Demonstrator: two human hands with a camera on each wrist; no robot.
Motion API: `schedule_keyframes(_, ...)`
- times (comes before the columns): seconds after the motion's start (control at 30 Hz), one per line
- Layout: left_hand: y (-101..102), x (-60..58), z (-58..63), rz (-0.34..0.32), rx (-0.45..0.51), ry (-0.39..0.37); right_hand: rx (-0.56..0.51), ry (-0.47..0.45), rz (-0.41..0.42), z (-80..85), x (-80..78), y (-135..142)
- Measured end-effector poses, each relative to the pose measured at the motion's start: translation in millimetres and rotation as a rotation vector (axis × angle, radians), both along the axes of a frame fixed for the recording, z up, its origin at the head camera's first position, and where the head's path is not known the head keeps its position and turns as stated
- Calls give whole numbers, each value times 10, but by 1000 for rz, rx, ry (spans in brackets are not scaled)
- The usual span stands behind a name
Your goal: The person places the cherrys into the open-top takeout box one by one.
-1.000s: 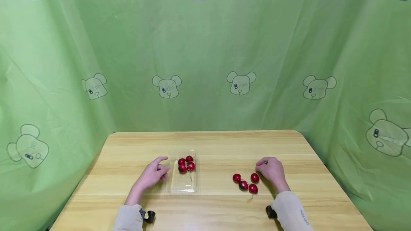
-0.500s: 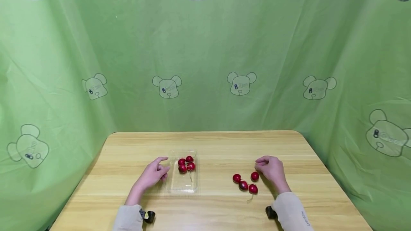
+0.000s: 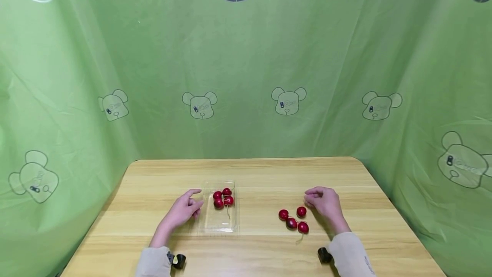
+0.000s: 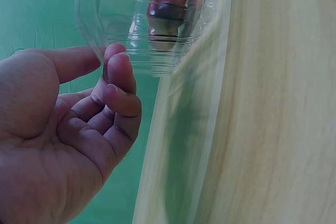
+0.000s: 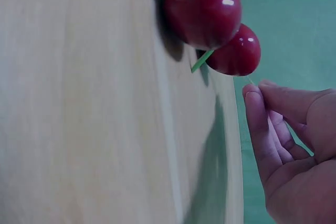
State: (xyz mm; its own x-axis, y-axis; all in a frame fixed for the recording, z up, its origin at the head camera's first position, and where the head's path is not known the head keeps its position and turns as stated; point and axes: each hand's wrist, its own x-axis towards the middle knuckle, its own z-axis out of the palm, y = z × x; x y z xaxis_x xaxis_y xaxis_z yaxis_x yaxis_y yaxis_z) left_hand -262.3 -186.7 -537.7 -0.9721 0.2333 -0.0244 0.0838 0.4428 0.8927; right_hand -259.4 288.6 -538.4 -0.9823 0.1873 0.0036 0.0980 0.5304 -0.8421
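Observation:
My left hand (image 3: 182,208) is at the left side of a clear plastic box (image 3: 215,224). In the left wrist view its thumb and index finger pinch the box's rim, the other fingers curled. Several red cherries (image 3: 218,203) lie toward the far end inside the box. To the right, my right hand (image 3: 326,204) pinches the thin stem of a cherry (image 3: 301,212) between thumb and fingertips, best seen in the right wrist view. That cherry (image 5: 236,53) hangs close to the table; whether it touches the wood is unclear.
Several other cherries lie loose beside the held one, among them a dark one (image 3: 291,223) and one with a trailing stem (image 3: 303,227). The light wooden table (image 3: 246,255) is ringed by a green printed curtain (image 3: 246,54).
The pinched cherry has shifted slightly left, and my right fingertips have edged left with it. My left hand, the box and the other cherries have stayed put.

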Motion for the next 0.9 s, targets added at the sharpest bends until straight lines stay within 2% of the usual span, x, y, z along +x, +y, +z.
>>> schedule_keyframes(0.33, 2, 18, 22, 5, 9, -6, -56, 33, -20, 35, -12, -22)
schedule_keyframes(0.73, 7, 14, 30, 3, 7, -5, -159, 18, -43, 71, 4, -40)
schedule_keyframes(0.9, 8, 27, 30, 3, 1, -7, -140, 32, -51, 91, 10, -45)
